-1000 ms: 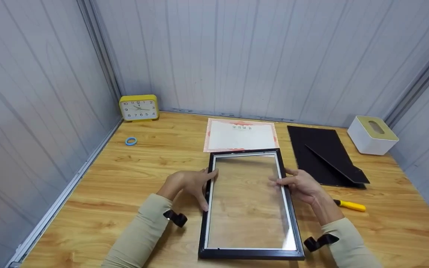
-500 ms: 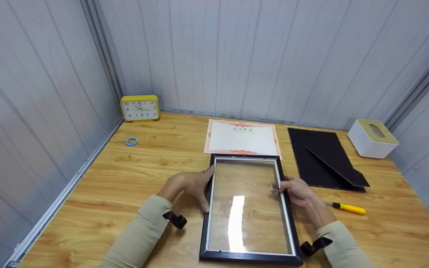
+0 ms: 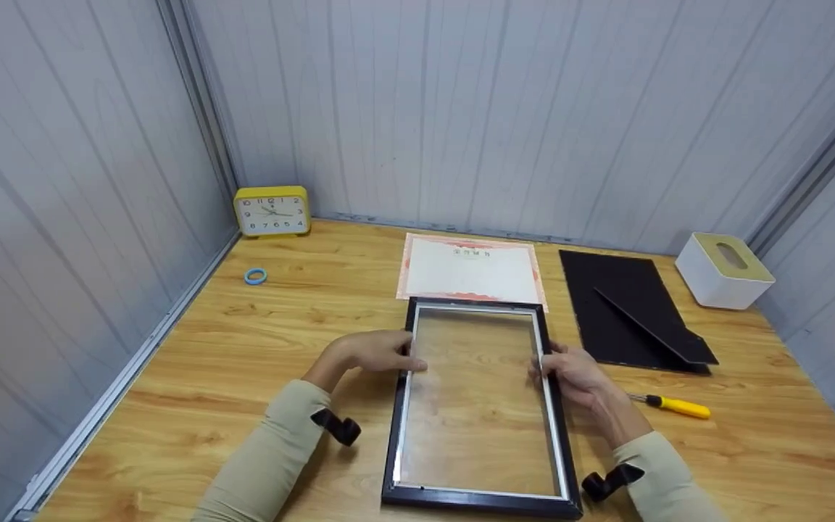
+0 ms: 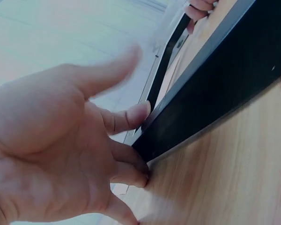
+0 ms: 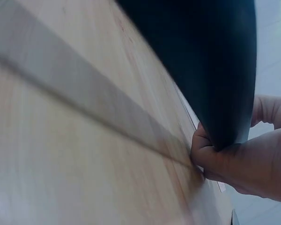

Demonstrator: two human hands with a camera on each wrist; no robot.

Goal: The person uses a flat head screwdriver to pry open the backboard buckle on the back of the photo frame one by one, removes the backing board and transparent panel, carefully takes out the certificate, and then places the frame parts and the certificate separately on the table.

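A black picture frame (image 3: pixel 570 457) with a silver inner lip and a clear pane lies lengthwise before me in the head view. My right hand (image 3: pixel 583 373) grips its right rail. In the right wrist view, fingers (image 5: pixel 206 157) curl beneath that rail, which is raised off the table. At the left rail, my left hand (image 3: pixel 381 351) has its thumb over the edge in the head view. The left wrist view shows the left thumb (image 4: pixel 114 70) blurred and spread away, while the other fingers (image 4: pixel 131 117) reach straight to the rail's side; some fingertips are hidden.
A certificate with a red border (image 3: pixel 472 272) lies just beyond the frame. Black backing board (image 3: pixel 606 275) with a raised flap and a yellow-handled screwdriver (image 3: pixel 682 407) are to the right. Farther out stand a tissue box (image 3: pixel 722 279), a yellow clock (image 3: pixel 272 212) and a blue ring (image 3: pixel 255 276).
My left hand has shifted its hold on the left rail, its thumb now lying across the edge. The frame has moved slightly left. My right hand keeps its grip.
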